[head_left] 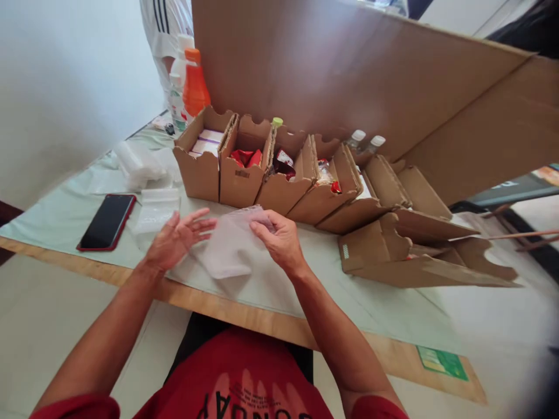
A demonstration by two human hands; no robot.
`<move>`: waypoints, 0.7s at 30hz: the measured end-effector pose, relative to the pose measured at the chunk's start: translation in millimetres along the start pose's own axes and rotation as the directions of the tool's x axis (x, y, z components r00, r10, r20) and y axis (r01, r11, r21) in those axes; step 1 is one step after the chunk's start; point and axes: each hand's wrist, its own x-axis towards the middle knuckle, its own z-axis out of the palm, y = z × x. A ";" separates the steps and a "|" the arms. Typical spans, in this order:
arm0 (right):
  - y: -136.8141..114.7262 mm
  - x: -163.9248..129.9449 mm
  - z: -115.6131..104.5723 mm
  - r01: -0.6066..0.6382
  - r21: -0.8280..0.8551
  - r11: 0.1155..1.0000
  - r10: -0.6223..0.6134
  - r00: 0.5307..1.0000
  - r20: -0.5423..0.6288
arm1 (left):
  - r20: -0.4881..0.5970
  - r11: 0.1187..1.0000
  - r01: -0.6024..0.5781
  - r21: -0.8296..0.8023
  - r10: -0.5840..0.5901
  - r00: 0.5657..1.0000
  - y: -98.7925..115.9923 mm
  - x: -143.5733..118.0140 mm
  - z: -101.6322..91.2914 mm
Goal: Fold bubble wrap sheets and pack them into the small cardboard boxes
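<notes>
right hand (282, 238): pinching clear plastic bag (231, 247) at its top edge
left hand (174, 238): fingers spread loose, touching bag's left side
bag: lying flat on desk (349, 291) between both hands

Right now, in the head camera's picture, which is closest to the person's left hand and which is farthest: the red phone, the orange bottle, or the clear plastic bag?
From the left hand:
1. Clear plastic bag: touching its fingertips, just to the right, also pinched by the right hand.
2. Red phone: flat on the table, off to the left.
3. Orange bottle: standing at the far edge, behind the cardboard boxes.
</notes>
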 end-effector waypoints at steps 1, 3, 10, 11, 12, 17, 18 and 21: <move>-7.3 -5.0 -4.9 0.035 -0.053 0.998 -0.034 0.999 0.032 | 0.036 0.989 -0.066 0.135 0.061 0.997 7.0 1.7 3.2; -22.3 -11.4 -11.3 0.103 -0.121 0.987 -0.087 0.987 0.133 | 0.117 0.888 -0.163 0.431 0.124 0.985 17.4 7.9 18.1; -41.3 -44.9 -64.3 0.109 -0.153 0.982 -0.130 0.983 -0.132 | 0.208 0.611 0.025 0.791 -0.308 0.928 -2.4 13.2 52.1; -37.4 -56.3 -77.4 0.071 -0.163 0.984 -0.105 0.973 -0.208 | 0.197 0.601 0.044 0.798 -0.329 0.924 -4.5 9.2 47.0; -31.9 -68.8 -89.8 0.032 -0.174 0.984 -0.079 0.959 -0.271 | 0.182 0.586 0.062 0.808 -0.348 0.920 -4.8 5.5 40.9; 3.3 -121.4 -124.9 -0.100 -0.180 0.979 -0.004 0.866 -0.500 | 0.100 0.513 0.162 0.843 -0.445 0.890 6.7 5.4 26.1; 8.7 -127.4 -127.3 -0.119 -0.175 0.977 0.006 0.843 -0.538 | 0.085 0.509 0.177 0.842 -0.448 0.890 8.0 7.9 27.9; 20.1 -139.1 -131.4 -0.172 -0.198 0.965 0.015 0.790 -0.613 | 0.082 0.525 0.171 0.834 -0.423 0.902 5.8 10.7 33.9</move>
